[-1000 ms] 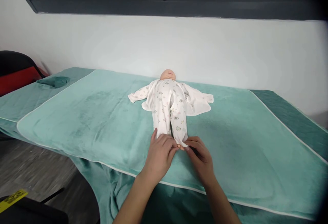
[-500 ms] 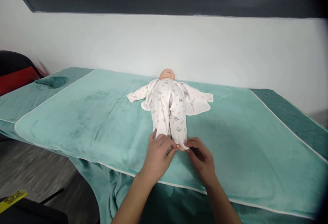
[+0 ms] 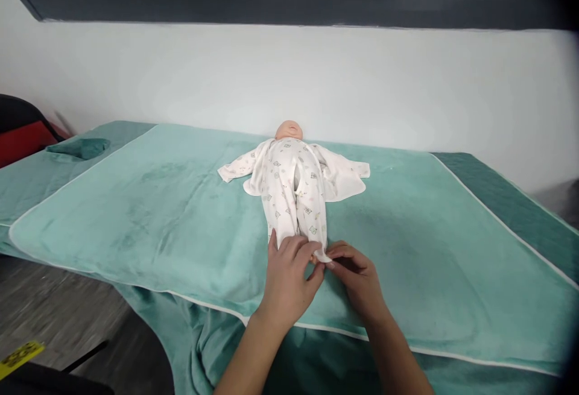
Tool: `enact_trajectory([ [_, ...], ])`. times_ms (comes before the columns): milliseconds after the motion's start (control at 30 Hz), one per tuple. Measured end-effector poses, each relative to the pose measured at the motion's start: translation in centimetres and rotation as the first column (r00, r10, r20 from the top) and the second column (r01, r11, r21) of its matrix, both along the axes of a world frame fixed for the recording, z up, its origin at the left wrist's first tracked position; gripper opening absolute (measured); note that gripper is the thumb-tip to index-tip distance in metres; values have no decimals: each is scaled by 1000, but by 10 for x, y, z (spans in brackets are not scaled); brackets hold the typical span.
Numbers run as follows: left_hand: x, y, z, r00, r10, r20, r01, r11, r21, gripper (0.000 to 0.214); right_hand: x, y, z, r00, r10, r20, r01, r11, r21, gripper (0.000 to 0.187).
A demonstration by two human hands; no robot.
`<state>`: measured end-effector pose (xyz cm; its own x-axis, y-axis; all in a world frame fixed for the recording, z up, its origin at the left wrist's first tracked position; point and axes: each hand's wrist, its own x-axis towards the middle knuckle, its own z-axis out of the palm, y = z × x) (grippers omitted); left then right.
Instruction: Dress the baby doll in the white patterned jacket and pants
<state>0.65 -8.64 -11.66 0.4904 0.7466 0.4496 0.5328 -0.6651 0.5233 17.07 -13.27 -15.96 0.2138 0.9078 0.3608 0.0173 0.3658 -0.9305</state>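
A baby doll [image 3: 289,129] lies on its back on a green plush cover, its head toward the wall. It wears a white printed top [image 3: 341,181] with the sleeves spread out, and matching trousers [image 3: 312,211]. My left hand [image 3: 289,274] is curled at the foot end, thumb and index finger closed round the doll's foot at the right-hand trouser leg. That foot is mostly hidden by my fingers and the cloth. My right hand [image 3: 357,274] pinches the hem of the same trouser leg, pulling its corner outward to the right. The other trouser end is behind my left hand.
The green cover [image 3: 429,250] with white piping drapes over the bed's front edge. A white wall [image 3: 407,87] and dark window frame [image 3: 181,6] stand behind. At left are a red and black chair [image 3: 25,135] and a black object with a yellow label [image 3: 20,356].
My left hand has moved slightly right, further over the doll's foot, covering more of it. My right hand still pinches the trouser hem. The whole view has shifted a little.
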Motion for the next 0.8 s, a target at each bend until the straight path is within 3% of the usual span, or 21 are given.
enact_trajectory([
  [300,6,1,0,989,84,122,-77,995,-62,11,-5,3,-1,998,-59,12,59,998,19,12],
  [467,-1,3,-3,963,119,242,-118,993,-20,18,-13,5,1,974,-85,210,89,996,-7,19],
  [633,-7,0,-3,970,123,208,-139,988,67,22,-22,7,0,884,-177,434,186,982,22,26],
  [800,-10,-4,-2,978,96,184,-121,984,132,23,-28,8,-2,842,-206,498,233,972,8,18],
])
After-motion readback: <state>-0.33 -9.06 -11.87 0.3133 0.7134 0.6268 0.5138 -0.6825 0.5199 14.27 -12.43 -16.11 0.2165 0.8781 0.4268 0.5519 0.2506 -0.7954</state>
